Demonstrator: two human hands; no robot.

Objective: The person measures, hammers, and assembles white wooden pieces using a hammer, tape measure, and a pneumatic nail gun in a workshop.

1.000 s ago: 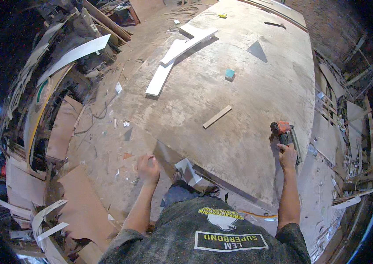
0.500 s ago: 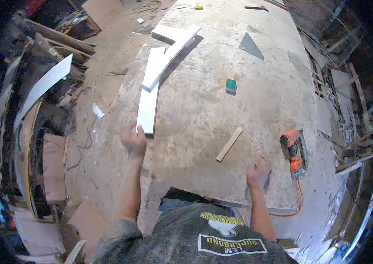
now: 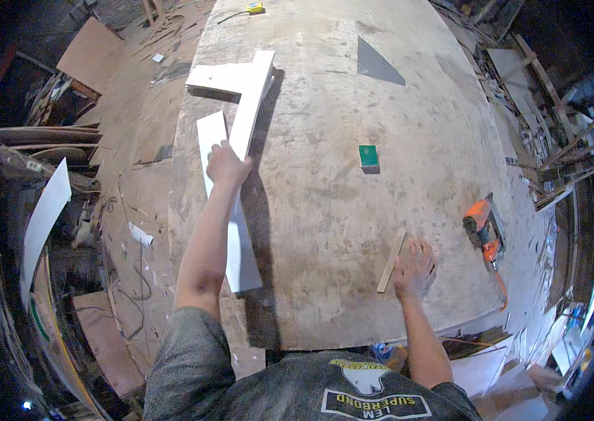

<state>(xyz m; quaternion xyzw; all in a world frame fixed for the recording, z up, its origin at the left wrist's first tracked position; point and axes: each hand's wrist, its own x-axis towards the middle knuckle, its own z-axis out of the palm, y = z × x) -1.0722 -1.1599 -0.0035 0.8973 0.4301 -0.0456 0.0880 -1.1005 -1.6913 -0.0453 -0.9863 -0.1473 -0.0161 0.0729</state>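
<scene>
My left hand [image 3: 227, 165] is closed round the near end of a white board [image 3: 251, 105], which meets another white piece [image 3: 220, 76] at its far end. Beneath that hand and wrist lies a separate white board [image 3: 241, 259], running toward me along the worktable's left side. My right hand [image 3: 415, 269] rests low over the tabletop, palm down, its fingers apart. Just left of it lies a short thin wooden strip [image 3: 391, 263]; whether the thumb touches the strip, I cannot tell.
An orange and black nail gun [image 3: 483, 228] with an orange hose lies at the worktable's [image 3: 311, 210] right. A green-topped block [image 3: 368, 156] sits mid-table, a grey triangular piece [image 3: 379, 63] beyond it. At the far edge is a yellow tape measure [image 3: 254, 8]. Wood scraps flank both sides.
My left hand has gone forward from the separate board's near end and taken hold of the joined white board. My right hand has come closer to the wooden strip. The view has turned.
</scene>
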